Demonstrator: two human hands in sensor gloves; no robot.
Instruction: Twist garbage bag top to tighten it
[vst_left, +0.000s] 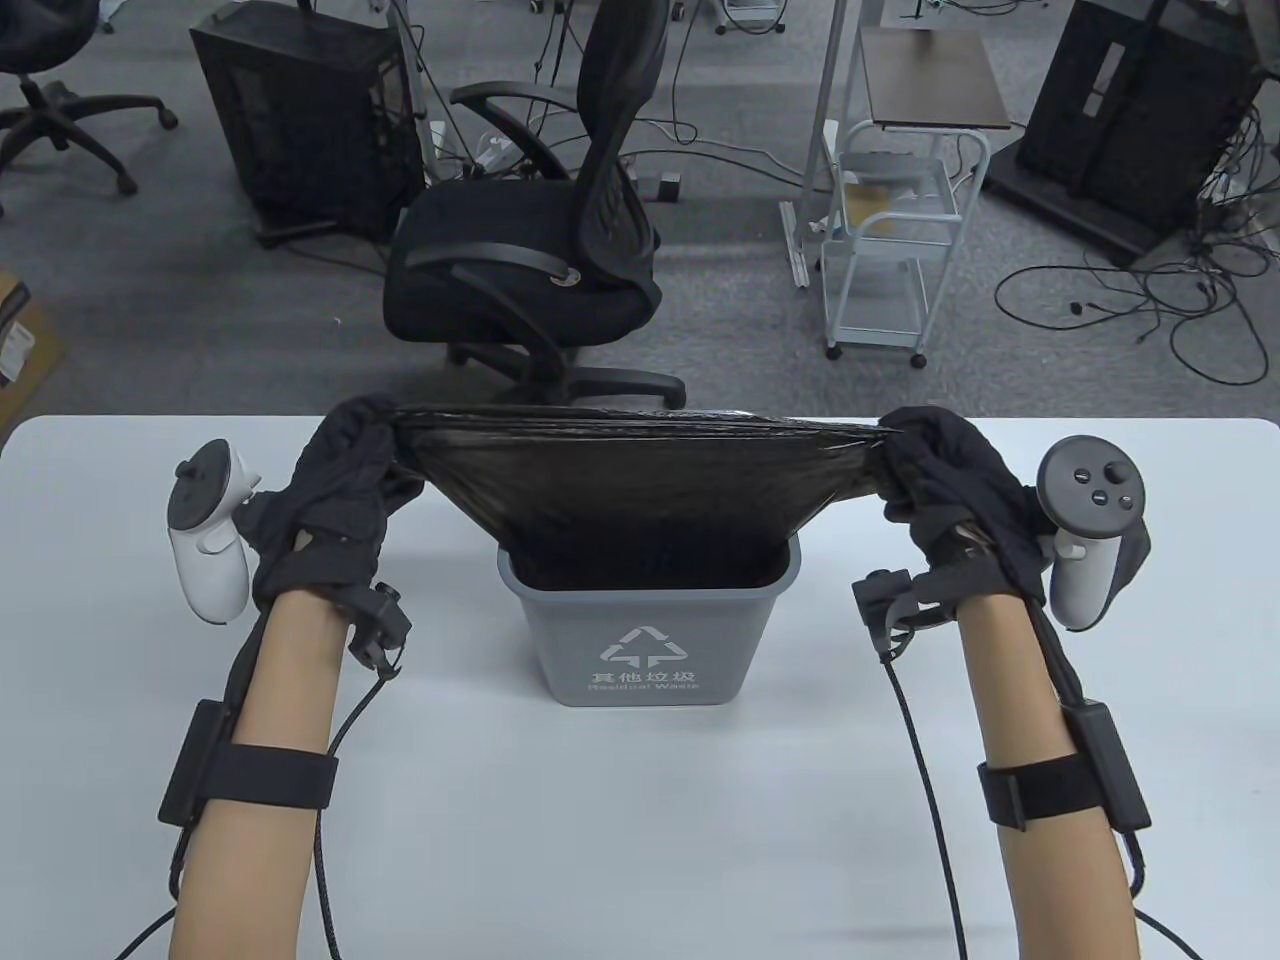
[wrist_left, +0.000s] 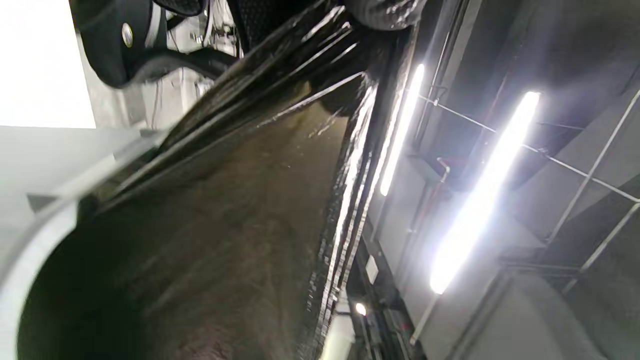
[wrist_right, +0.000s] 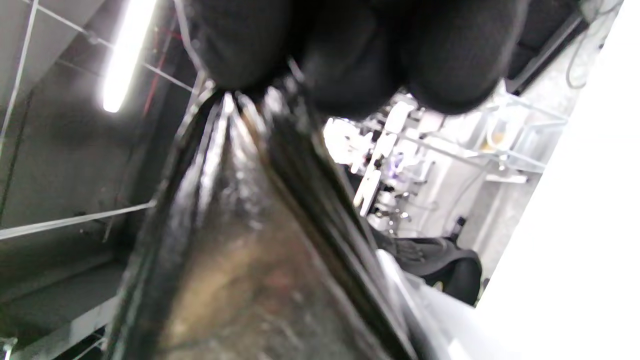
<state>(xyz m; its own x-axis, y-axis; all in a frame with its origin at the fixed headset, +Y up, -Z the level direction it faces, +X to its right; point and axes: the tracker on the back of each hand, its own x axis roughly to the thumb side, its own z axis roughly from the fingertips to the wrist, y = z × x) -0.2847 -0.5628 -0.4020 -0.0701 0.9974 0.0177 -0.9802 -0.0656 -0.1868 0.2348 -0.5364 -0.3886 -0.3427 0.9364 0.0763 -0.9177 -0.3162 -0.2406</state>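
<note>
A black garbage bag (vst_left: 640, 480) sits in a small grey bin (vst_left: 645, 640) at the middle of the white table (vst_left: 640, 850). Its top is pulled up out of the bin and stretched wide and flat. My left hand (vst_left: 350, 450) grips the bag's left top corner. My right hand (vst_left: 925, 455) grips the right top corner. The bag's shiny pleated film fills the left wrist view (wrist_left: 240, 200). In the right wrist view my gloved fingers (wrist_right: 350, 50) bunch the film (wrist_right: 250, 250) at the top.
A black office chair (vst_left: 540, 230) stands just beyond the table's far edge, behind the bag. A white rolling cart (vst_left: 900, 230) stands to its right. Black computer cases and cables lie on the floor further back. The bin's rim (wrist_left: 30, 250) shows in the left wrist view.
</note>
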